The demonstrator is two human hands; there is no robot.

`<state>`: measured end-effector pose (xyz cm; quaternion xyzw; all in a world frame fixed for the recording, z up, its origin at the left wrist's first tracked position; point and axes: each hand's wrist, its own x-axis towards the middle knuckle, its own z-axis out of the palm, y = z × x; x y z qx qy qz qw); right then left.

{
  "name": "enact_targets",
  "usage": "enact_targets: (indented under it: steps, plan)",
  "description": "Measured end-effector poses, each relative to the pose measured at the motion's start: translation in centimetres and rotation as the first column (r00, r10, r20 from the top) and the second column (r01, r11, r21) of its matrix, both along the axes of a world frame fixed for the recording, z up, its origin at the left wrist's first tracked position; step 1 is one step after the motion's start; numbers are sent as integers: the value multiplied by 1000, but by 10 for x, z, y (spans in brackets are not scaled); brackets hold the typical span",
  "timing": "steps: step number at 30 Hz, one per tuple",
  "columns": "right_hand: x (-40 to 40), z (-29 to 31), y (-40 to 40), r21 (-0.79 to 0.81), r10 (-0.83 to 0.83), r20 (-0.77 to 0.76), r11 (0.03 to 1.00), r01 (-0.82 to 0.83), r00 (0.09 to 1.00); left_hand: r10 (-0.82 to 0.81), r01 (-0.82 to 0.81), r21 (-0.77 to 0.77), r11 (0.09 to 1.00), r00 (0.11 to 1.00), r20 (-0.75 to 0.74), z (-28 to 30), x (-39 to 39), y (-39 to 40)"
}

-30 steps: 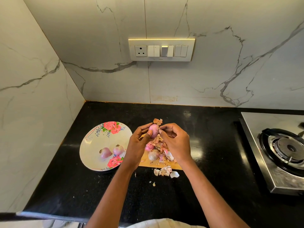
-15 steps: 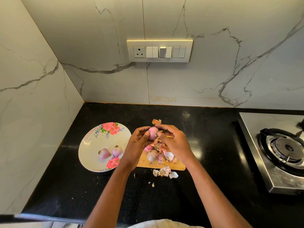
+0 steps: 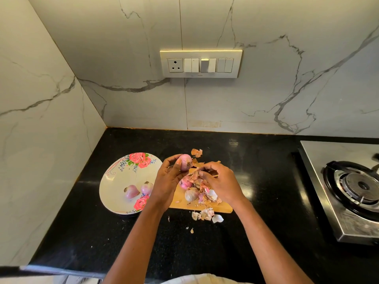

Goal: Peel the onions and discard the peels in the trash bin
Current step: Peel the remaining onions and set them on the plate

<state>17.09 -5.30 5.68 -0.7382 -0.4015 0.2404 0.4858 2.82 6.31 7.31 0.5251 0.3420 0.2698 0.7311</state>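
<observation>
1. Peeling a small pink onion (image 3: 185, 161) over a wooden cutting board (image 3: 223, 209), a person works at a black countertop (image 3: 266, 171) in a marble-walled corner
2. The left hand (image 3: 167, 184) curls around the onion, holding it just above the board's far edge
3. The right hand (image 3: 220, 181) sits beside it with fingers bent; it seems to pinch a strip of papery skin, though the fingertips are too crowded to be sure
4. Two peeled onions (image 3: 139, 189) lie on a floral plate (image 3: 114, 181) to the left; two more onions (image 3: 189, 189) wait on the board among loose peels (image 3: 205, 214), some spilled onto the counter
5. To peel well, I judge: steady the bulb with the left hand, catch the dry layer at the root end and pull it away in one strip so it drops on the board
6. No trash bin is in view, a gas stove (image 3: 356, 187) is cut off at the right edge, and the board's middle is hidden behind the hands
</observation>
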Motion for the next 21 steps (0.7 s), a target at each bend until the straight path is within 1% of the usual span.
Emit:
enact_targets:
  steps: [2,5,8,13,16,18,21]
  plan:
    - [2,2,-1,-18,-33,14,999,33,999,-7,7,-9,1000,1000,21,1,-1,-1]
    - [-3,10,3,96,-9,-29,995,12,1000,-30,29,24,999,1000,10,2,0,-4]
    - [-10,15,10,142,27,8,990,-28,1000,-65,65,36,997,998,12,3,1,-6]
    - [-11,12,11,200,-65,-30,977,70,997,-94,94,53,994,996,-10,3,4,-7]
    - [-13,11,13,160,-57,-60,985,65,997,-70,71,71,995,997,-21,-1,2,-3]
    - [-13,11,11,137,-52,-110,988,67,993,-54,55,72,996,998,-20,-3,1,-4]
    - [-13,12,10,169,-55,-170,982,84,984,-60,61,66,996,998,-18,-5,3,-5]
